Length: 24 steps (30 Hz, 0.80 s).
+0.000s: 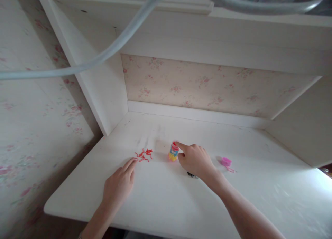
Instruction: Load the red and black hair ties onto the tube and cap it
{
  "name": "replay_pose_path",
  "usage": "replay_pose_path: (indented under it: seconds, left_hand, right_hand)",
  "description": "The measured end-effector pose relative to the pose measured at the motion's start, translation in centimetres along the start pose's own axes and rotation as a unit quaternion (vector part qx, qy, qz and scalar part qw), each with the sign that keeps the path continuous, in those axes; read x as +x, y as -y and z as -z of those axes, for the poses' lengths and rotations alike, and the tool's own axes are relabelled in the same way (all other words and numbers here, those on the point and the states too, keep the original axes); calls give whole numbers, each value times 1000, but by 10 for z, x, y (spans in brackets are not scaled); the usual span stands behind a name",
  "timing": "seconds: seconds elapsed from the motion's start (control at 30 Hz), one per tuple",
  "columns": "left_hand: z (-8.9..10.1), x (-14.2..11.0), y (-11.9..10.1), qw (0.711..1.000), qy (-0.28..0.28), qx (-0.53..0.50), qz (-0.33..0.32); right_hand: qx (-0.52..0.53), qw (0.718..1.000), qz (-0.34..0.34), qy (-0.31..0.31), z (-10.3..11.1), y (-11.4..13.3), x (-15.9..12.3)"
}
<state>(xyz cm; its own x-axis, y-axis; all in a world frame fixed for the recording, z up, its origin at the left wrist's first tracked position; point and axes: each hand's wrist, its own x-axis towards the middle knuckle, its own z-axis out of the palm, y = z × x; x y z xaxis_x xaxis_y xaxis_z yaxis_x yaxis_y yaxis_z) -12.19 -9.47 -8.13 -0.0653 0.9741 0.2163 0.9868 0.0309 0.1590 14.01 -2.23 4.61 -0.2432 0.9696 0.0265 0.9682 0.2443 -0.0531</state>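
A small clear bottle (173, 151) with a blue-and-pink label stands upright on the desk. Yellow shows in its lower part and red near its mouth. My right hand (197, 158) reaches to it from the right. Its index finger is stretched out onto the bottle's mouth, the thumb is apart and the other fingers are curled. Left of the bottle lies a loose pile of thin red strips (143, 155), possibly rubber bands. My left hand (121, 181) rests low on the desk with fingers stretched out, their tips at the near edge of the pile.
A pink cap (226, 161) with a loop lies right of my right hand. A small black item (192, 175) is partly hidden under that hand. The white desk (155, 204) has side panels and an overhead shelf. A pale tube (114, 47) crosses the upper view.
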Motion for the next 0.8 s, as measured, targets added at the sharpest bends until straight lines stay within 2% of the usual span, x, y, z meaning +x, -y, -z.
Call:
replay_pose_path:
  seconds: [0.17, 0.3, 0.43, 0.63, 0.8]
  left_hand:
    - [2, 1, 1, 1000, -2, -3, 1]
    - [10, 11, 2, 999, 24, -26, -15]
    - [15, 26, 5, 997, 54, -50, -35]
    - [16, 45, 8, 996, 79, -23, -46]
    - [15, 52, 10, 995, 89, -28, -46]
  right_hand:
    - [-3, 1000, 1, 21, 5, 2, 7]
    - [6, 1000, 6, 16, 4, 0, 9]
    - [40, 999, 0, -21, 0, -6, 8]
    - [106, 991, -4, -79, 0, -18, 1]
    - [264, 955, -9, -135, -11, -31, -20]
